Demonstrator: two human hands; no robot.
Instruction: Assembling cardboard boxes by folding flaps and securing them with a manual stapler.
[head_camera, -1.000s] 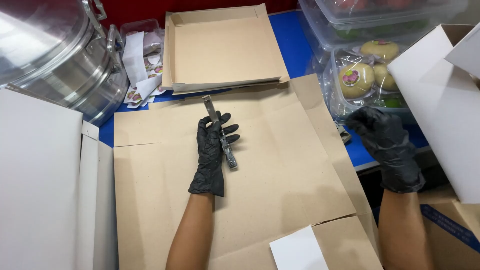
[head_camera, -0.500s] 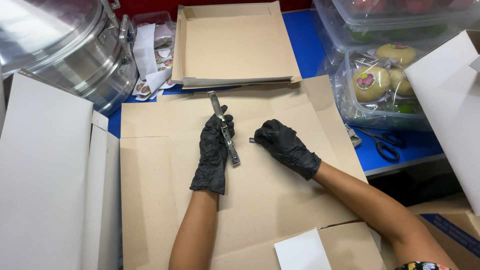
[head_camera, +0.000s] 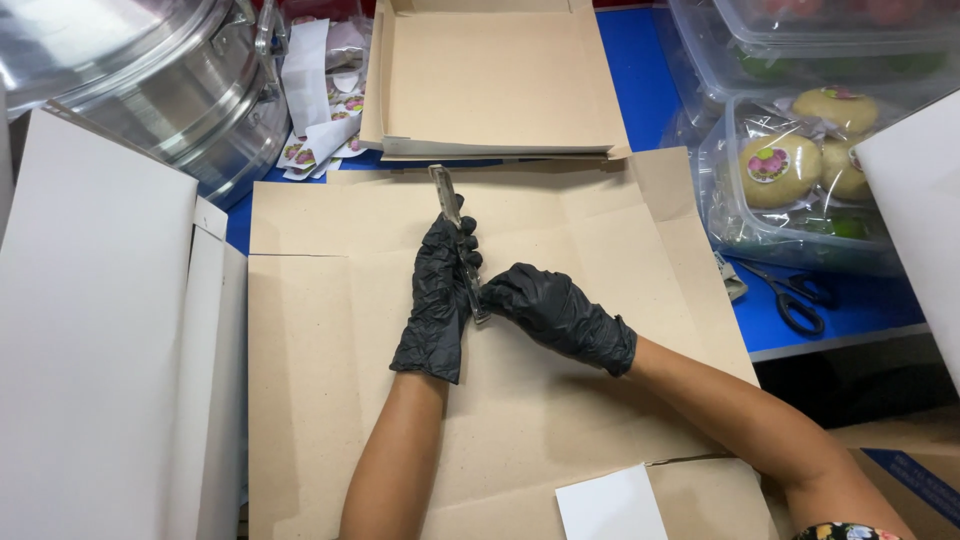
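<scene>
My left hand (head_camera: 437, 300), in a black glove, grips a long narrow metal tool (head_camera: 446, 200) that lies slanted on a flat brown cardboard sheet (head_camera: 560, 400). The tool's far end sticks out past my fingers toward an open cardboard tray (head_camera: 500, 80). My right hand (head_camera: 560, 315), also gloved in black, rests on the sheet and its fingertips touch the tool's near end beside my left hand.
A large steel pot with lid (head_camera: 150, 90) stands at the back left, with wrappers (head_camera: 320, 110) next to it. White folded boxes (head_camera: 100, 350) lie at the left. Clear bins of wrapped round items (head_camera: 800, 170) and scissors (head_camera: 800, 295) sit on the blue table at right.
My right hand came from the far right edge across the sheet and now touches the tool's near end. My left hand stayed on the tool.
</scene>
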